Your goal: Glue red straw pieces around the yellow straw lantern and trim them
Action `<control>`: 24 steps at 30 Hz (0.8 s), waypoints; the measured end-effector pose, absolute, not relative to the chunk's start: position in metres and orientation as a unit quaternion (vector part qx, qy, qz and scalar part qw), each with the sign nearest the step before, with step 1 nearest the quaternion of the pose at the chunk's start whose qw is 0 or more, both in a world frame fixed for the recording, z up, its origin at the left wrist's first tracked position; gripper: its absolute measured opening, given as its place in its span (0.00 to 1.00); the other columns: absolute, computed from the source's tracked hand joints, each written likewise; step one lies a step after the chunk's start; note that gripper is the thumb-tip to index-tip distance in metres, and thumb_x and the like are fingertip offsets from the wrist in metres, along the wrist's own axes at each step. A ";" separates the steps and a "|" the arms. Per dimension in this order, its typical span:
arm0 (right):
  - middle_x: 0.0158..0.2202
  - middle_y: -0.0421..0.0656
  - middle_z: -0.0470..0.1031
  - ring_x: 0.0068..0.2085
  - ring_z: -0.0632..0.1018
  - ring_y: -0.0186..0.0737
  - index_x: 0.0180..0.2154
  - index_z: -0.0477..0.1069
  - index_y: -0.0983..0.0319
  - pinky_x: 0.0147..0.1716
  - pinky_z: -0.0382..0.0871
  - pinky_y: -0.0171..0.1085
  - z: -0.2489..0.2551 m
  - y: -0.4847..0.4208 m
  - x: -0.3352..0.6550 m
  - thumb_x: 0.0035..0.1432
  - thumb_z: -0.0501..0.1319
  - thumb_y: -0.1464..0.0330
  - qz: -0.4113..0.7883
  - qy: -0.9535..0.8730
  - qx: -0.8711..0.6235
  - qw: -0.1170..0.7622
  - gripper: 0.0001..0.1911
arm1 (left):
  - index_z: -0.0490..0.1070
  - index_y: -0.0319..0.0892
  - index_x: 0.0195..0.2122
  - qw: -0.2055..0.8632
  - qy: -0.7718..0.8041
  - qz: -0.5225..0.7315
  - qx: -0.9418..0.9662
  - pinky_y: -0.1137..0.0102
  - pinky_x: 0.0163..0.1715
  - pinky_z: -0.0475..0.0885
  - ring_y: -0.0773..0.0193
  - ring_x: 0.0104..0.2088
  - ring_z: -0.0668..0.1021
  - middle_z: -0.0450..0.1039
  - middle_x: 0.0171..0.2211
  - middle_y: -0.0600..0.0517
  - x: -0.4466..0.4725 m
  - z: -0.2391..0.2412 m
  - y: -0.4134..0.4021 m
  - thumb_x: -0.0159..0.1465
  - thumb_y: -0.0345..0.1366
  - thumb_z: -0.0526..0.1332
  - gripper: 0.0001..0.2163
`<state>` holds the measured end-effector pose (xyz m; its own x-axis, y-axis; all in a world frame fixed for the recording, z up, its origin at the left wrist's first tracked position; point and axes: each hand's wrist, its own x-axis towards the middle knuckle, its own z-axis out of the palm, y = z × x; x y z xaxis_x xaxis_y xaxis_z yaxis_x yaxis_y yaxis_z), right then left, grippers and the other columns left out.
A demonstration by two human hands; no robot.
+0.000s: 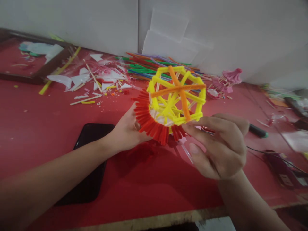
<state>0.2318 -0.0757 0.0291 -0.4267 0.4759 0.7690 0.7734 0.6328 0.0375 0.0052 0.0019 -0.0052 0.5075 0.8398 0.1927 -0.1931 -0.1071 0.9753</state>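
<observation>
My left hand (pixel 127 131) is closed round the lower left of a pipe-cleaner craft piece (pixel 172 109), and its fingertips are hidden behind it. The piece has a yellow ring-shaped frame with crossing yellow and orange strips, pale sticks inside, and a fringe of short red pipe cleaners (pixel 154 130) along its lower left edge. At the lower right rim, the index and middle fingertips of my right hand (pixel 218 144) touch or nearly touch the frame and fringe. The right thumb stands apart from those fingers, below, with a gap between.
A black phone (pixel 89 173) lies under my left forearm. Behind are scattered paper scraps (pixel 81 78), a bundle of coloured pipe cleaners (pixel 141 67) and a pink craft model (pixel 227 81). On the right lie a dark-handled tool (pixel 258 130) and a maroon device (pixel 280 168) near a cable.
</observation>
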 end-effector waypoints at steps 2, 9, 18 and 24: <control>0.45 0.47 0.80 0.44 0.78 0.50 0.52 0.78 0.59 0.43 0.72 0.52 0.028 -0.075 0.231 0.60 0.62 0.70 -0.194 -0.823 -0.377 0.378 0.18 | 0.73 0.41 0.52 0.620 0.265 0.420 0.607 0.37 0.66 0.69 0.34 0.59 0.80 0.77 0.62 0.38 0.005 -0.005 0.001 0.49 0.32 0.80 0.30; 0.45 0.45 0.80 0.45 0.78 0.51 0.54 0.79 0.56 0.46 0.72 0.53 0.024 -0.076 0.226 0.59 0.63 0.69 -0.182 -0.815 -0.390 0.389 0.20 | 0.74 0.43 0.52 0.623 0.280 0.414 0.602 0.38 0.66 0.70 0.34 0.60 0.79 0.76 0.63 0.39 0.004 -0.004 0.001 0.48 0.33 0.80 0.30; 0.31 0.41 0.77 0.33 0.75 0.39 0.35 0.74 0.61 0.38 0.70 0.43 0.025 -0.071 0.221 0.60 0.62 0.77 -0.045 -0.859 -0.372 0.349 0.05 | 0.74 0.43 0.46 0.539 0.357 0.519 0.559 0.42 0.66 0.70 0.38 0.60 0.79 0.80 0.59 0.43 0.008 -0.004 0.002 0.51 0.37 0.79 0.24; 0.37 0.41 0.79 0.40 0.72 0.39 0.40 0.78 0.59 0.42 0.66 0.41 0.013 -0.072 0.205 0.69 0.61 0.72 0.067 -0.926 -0.302 0.214 0.07 | 0.75 0.49 0.41 0.507 0.369 0.535 0.566 0.41 0.66 0.68 0.40 0.59 0.77 0.80 0.58 0.51 0.011 0.001 0.004 0.52 0.43 0.78 0.19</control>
<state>0.2051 -0.0723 0.0130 -0.7252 0.5887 0.3571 0.5315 0.8083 -0.2532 0.0110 0.0044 0.0011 0.1550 0.9603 0.2320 -0.1246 -0.2140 0.9689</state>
